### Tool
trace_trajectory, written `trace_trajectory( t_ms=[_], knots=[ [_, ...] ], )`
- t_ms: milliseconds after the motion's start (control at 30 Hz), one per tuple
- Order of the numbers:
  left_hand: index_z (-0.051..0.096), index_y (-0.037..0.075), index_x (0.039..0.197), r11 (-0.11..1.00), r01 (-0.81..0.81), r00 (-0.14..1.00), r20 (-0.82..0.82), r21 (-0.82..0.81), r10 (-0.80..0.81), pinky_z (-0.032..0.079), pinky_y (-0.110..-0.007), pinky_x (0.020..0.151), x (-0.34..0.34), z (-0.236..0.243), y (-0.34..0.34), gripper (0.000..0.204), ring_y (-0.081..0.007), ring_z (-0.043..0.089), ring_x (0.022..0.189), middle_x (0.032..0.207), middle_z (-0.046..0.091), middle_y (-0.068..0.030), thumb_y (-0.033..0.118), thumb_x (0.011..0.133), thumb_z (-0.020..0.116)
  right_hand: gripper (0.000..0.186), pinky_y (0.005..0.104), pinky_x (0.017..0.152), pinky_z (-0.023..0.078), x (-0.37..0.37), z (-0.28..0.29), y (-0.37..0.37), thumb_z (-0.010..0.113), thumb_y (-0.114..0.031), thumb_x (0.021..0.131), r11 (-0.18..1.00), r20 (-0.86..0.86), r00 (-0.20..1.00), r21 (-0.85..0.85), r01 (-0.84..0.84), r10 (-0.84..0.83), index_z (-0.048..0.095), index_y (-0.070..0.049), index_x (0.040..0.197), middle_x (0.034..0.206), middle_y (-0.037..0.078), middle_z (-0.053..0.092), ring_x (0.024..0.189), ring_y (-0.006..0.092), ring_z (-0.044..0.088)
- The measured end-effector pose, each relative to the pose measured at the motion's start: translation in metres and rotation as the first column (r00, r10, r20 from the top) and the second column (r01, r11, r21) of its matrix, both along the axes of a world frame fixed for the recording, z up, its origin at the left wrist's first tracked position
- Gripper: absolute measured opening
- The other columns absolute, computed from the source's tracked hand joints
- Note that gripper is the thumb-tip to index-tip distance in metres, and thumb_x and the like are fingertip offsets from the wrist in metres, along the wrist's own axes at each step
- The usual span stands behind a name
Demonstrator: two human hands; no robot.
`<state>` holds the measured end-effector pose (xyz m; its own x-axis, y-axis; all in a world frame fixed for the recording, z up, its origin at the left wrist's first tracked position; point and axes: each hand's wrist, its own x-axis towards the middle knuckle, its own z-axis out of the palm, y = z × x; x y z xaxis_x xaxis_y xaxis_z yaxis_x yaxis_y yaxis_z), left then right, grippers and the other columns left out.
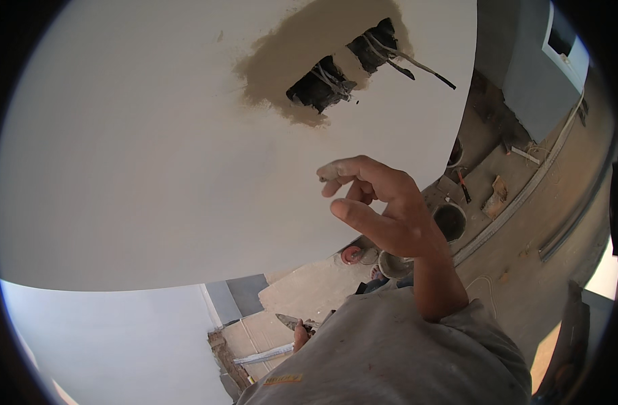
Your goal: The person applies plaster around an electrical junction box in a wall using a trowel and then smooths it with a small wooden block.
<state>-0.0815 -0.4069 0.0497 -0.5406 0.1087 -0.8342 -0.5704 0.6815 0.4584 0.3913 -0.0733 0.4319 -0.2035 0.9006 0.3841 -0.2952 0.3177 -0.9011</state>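
Note:
My right hand (393,206) is raised in front of the white wall (153,169), fingers bent and apart, with nothing in it. Pale dust coats its fingertips. Above it are two dark rectangular holes (320,84) in the wall, with grey wires hanging out and a patch of damp brown plaster (275,64) around them. Low beside my body, my left hand (301,335) is closed around a pointed trowel (288,321); the grey shirt hides most of that hand. The trowel blade points up and left, away from the wall.
Several buckets stand on the floor, among them a dark one (449,221) and a pale one (394,264). A red-handled tool (463,185) lies near them. A red round object (351,254) sits below the wall. A long pale strip (518,202) runs along the floor at right.

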Motion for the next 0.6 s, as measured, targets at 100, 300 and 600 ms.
trace_trajectory(
  t_ms=[100,300,600],
  knots=[
    [0.065,0.003,0.110,0.995,-0.082,0.996,0.050,0.054,0.079,0.032,-0.031,0.039,-0.004,-0.012,-0.007,0.052,-0.0155,0.038,0.045,0.081,0.064,-0.0070,0.048,0.103,0.040,0.037,0.0271,0.057,0.053,0.069,-0.040,-0.029,0.064,-0.006,0.087,0.972,-0.146,0.963,0.105,-0.212,0.226,0.059,0.007,0.121,0.099,0.019,0.068,0.071,0.0176,0.067],
    [0.062,0.003,0.110,0.997,-0.077,0.994,0.076,0.017,0.075,0.032,-0.030,0.038,0.004,-0.009,-0.008,0.050,-0.0165,0.037,0.043,0.079,0.063,-0.0084,0.047,0.103,0.040,0.030,0.0468,0.076,0.056,0.181,-0.322,-0.102,0.064,-0.020,0.093,0.623,-0.585,0.690,-0.743,-0.245,-0.426,0.058,-0.002,0.116,0.096,0.017,0.069,0.083,0.0297,0.070],
    [0.066,0.004,0.109,0.999,-0.037,0.998,0.041,0.001,0.037,0.031,-0.032,0.039,-0.024,-0.008,-0.006,0.051,-0.0150,0.031,0.042,0.067,0.052,-0.0039,0.048,0.102,0.042,0.049,0.0474,0.094,0.045,0.113,-0.327,-0.095,0.063,-0.016,0.084,0.548,0.890,0.423,-0.272,0.791,-0.168,0.058,-0.003,0.131,0.109,0.018,0.065,0.112,0.0345,0.057]
  ],
)
